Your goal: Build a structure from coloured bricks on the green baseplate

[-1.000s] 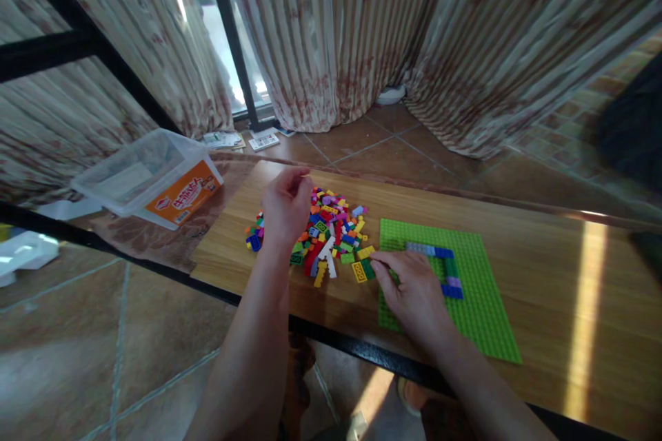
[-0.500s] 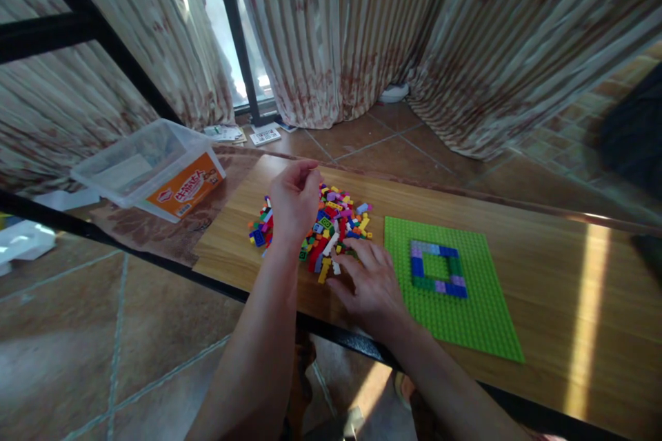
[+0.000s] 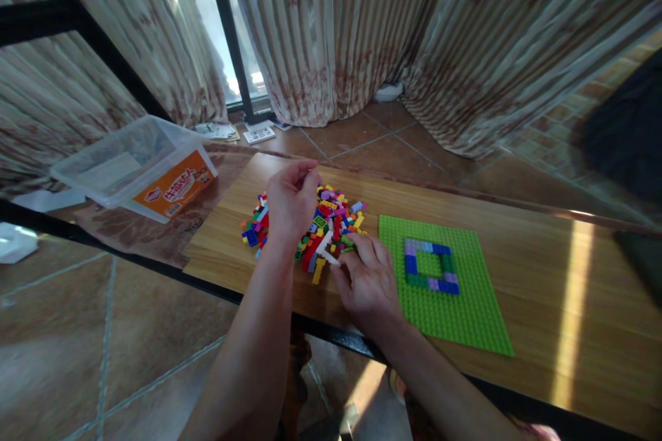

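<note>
One left hand (image 3: pixel 292 203), we list, loosely curled over one multicoloured heap of small plastic bricks (image 3: pixel 335 215); one right hand (image 3: pixel 367 284), partly curled, at the heap's right edge. Whether either grips a brick, we cannot tell. One square blue, purple and green brick outline (image 3: pixel 411 264), on a flat green studded baseplate (image 3: pixel 473 296), right of the heap.

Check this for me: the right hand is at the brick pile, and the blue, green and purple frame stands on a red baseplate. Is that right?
Not quite: the baseplate is green, not red, as the head view shows. The right hand is at the brick pile, and the blue, green and purple frame stands on that baseplate.
</note>
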Demonstrator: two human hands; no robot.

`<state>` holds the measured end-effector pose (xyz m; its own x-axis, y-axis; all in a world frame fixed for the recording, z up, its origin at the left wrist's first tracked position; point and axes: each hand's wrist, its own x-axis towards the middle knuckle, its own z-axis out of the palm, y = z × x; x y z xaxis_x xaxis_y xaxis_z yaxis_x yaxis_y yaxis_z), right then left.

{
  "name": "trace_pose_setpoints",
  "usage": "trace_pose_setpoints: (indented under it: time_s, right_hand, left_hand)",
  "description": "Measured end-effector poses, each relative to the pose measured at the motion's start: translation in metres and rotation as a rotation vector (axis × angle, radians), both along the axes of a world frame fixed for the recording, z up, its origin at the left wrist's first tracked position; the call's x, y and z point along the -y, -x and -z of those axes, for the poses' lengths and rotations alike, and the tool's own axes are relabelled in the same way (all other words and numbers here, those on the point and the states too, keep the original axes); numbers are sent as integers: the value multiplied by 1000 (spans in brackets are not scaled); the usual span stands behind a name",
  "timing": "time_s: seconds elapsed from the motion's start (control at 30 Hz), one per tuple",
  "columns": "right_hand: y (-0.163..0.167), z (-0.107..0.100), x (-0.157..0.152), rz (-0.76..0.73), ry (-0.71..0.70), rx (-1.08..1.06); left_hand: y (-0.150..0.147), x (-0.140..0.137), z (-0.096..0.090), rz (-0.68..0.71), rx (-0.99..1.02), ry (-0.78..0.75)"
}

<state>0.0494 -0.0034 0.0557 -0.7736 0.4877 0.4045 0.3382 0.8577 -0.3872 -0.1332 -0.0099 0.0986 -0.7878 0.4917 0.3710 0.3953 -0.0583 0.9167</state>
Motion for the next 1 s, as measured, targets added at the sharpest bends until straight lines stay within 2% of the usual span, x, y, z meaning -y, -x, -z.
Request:
trace_pose_setpoints:
  time_s: [0.13,0.23,0.3,0.43,0.5,0.6,0.7,0.83,1.0]
  right_hand:
    - [-5,-7,-5,17,23,-69]
    - [-10,-13,-15,41,97,-135]
    - [-14,-16,-24,90,169,-191]
    - [-25,-22,-47,228,334,-312]
    - [-32,-26,-57,305,407,-345]
    - [-40,-31,-68,383,503,-359]
    - [-45,-33,-74,386,530,-372]
    - [-51,-34,-80,341,461,-393]
    - [-65,-35,-84,193,343,-205]
  left_hand:
    - [-1,0,1,16,-11,41]
    - [-4,1,0,101,-16,88]
    - [-11,2,-2,250,-31,131]
    - [-34,0,-7,643,-117,258]
    - [-47,-4,-7,747,-165,296]
    - [-60,-11,-4,781,-186,308]
    - [-67,-16,0,773,-191,287]
    - [-72,-18,2,763,-225,304]
    - [-81,-20,4,764,-213,325]
